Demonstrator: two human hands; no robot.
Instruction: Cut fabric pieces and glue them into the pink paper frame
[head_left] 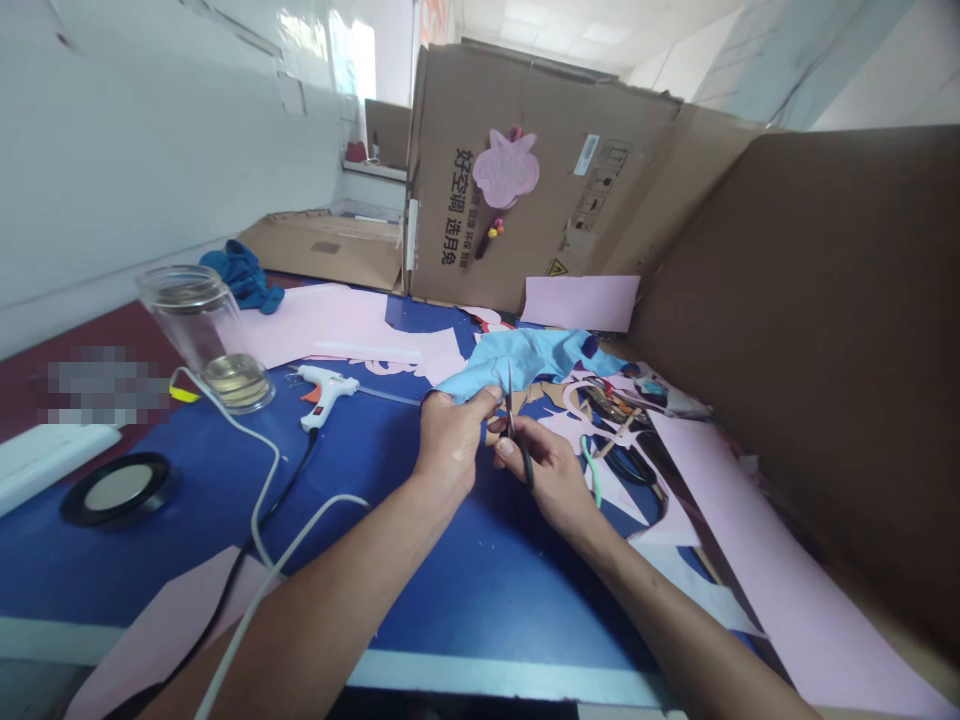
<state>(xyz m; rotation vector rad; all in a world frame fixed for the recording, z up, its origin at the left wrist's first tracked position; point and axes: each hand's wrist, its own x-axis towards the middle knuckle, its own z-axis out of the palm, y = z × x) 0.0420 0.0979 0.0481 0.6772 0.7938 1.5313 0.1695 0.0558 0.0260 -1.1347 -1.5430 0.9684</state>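
Observation:
My left hand [451,432] is closed on the near edge of a light blue cloth [517,357], thumb on top. The rest of the cloth spreads away over the table toward the right. In my right hand [553,468] are black-handled scissors [527,466], blades pointing up and away from me across the cloth. Both hands are close together above the blue table. The frame does not show clearly whether the blades are parted. Pink paper scraps [562,432] and a mint green strip [592,470] lie just beyond my right hand.
A white glue gun [328,392] with its cable lies left of my hands. Farther left are a glass bottle [206,340] and a roll of black tape [120,488]. Cardboard walls [450,120] rise behind and right. Pink sheets [780,560] cover the right side.

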